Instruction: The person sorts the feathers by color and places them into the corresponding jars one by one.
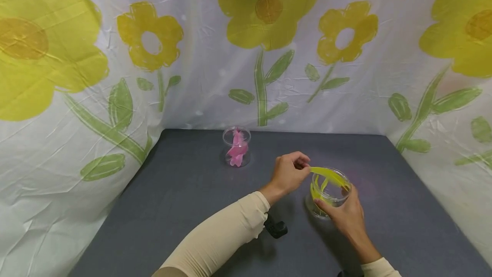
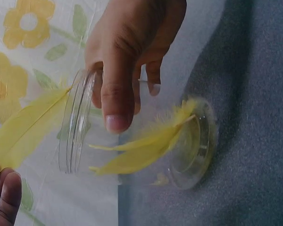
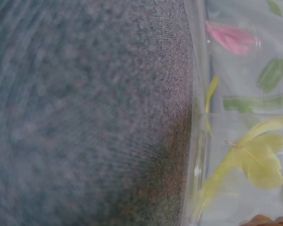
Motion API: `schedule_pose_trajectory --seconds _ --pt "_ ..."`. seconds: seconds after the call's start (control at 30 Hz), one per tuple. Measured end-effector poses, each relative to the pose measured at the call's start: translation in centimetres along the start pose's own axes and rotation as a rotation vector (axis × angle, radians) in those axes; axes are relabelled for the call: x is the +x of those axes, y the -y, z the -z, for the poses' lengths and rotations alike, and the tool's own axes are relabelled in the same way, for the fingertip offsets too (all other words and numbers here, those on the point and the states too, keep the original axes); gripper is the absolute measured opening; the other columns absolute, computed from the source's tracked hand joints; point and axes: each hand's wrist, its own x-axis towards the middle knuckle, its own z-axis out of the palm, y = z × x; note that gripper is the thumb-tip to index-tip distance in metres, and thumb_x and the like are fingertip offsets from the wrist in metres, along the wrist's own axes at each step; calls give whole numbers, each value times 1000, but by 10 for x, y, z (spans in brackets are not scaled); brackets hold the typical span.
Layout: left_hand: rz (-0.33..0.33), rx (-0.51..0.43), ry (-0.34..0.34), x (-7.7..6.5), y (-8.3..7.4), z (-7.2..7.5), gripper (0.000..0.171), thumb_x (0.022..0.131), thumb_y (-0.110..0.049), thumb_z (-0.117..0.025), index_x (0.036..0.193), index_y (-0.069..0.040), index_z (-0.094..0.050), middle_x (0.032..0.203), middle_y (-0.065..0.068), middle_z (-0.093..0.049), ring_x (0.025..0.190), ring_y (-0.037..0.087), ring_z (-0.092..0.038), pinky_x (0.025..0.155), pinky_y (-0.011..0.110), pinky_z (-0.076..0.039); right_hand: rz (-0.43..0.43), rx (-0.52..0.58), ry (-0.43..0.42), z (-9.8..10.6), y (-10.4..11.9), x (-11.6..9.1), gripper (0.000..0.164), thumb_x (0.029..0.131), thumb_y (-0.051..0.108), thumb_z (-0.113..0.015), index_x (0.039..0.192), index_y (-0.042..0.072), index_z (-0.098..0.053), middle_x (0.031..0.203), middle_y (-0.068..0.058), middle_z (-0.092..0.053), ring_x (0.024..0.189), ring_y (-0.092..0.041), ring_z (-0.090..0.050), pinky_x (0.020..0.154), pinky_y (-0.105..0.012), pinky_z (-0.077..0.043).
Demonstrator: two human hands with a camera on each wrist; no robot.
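My left hand (image 1: 290,172) pinches one end of a yellow feather (image 1: 326,175) over the mouth of a clear plastic jar (image 2: 71,141). In the left wrist view, the feather's quill end lies at the rim and my left fingertips (image 2: 8,193) hold its broad end. My right hand (image 1: 349,215) grips the jar around its side, thumb in front. The jar stands upright on the dark table. More yellow feathers (image 2: 141,153) are inside it, seen through the wall, also as a yellow cluster (image 3: 259,162) in the right wrist view.
Further back, left of the hands, stands a second clear jar (image 1: 224,138) with pink feathers (image 1: 237,151) in it. The dark grey table (image 1: 184,183) is bordered by a white curtain (image 1: 207,76) with printed yellow flowers, behind and on both sides.
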Motion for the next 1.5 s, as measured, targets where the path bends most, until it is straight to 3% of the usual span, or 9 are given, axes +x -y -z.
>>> schedule_pose_trajectory --seconds 0.17,0.6,0.9,1.1,1.33,1.5 --pt "-20 48 -38 7 1 1 7 83 -1 -70 82 -8 -71 72 -6 -65 63 0 -58 60 16 -49 20 2 -2 0 3 5 112 70 44 -85 147 -3 -20 133 -30 -42 117 -46 -45 92 -61 -37" --pt "-21 104 -4 12 2 0 8 83 -1 -69 81 -9 -71 72 -6 -65 64 0 -57 60 15 -48 24 3 -25 -1 3 7 107 67 38 -88 144 -2 -26 131 -28 -46 115 -43 -47 91 -59 -38" --pt "36 142 163 17 -6 -15 7 87 -7 -69 83 -12 -71 74 -11 -63 65 -2 -56 61 14 -47 18 8 -22 1 -1 4 108 67 39 -88 146 0 -25 131 -25 -46 112 -43 -47 89 -58 -38" --pt "96 61 204 17 -4 -31 8 84 -6 -71 80 -12 -71 70 -12 -63 63 -2 -56 58 14 -47 23 -1 -11 0 -5 2 106 70 39 -86 146 0 -24 128 -23 -46 107 -41 -49 85 -55 -40" --pt "181 -189 233 12 5 -41 5 84 -2 -71 82 -6 -71 69 -7 -64 58 6 -61 56 21 -52 6 -1 -7 -1 -7 -1 105 70 38 -86 146 -1 -24 128 -23 -45 104 -40 -50 84 -52 -42" --pt "212 -290 231 12 7 -44 7 83 1 -72 81 -6 -70 69 -5 -65 59 10 -63 57 25 -54 27 17 -8 -2 -8 0 102 71 38 -85 143 -3 -26 135 -25 -43 116 -41 -47 91 -56 -40"
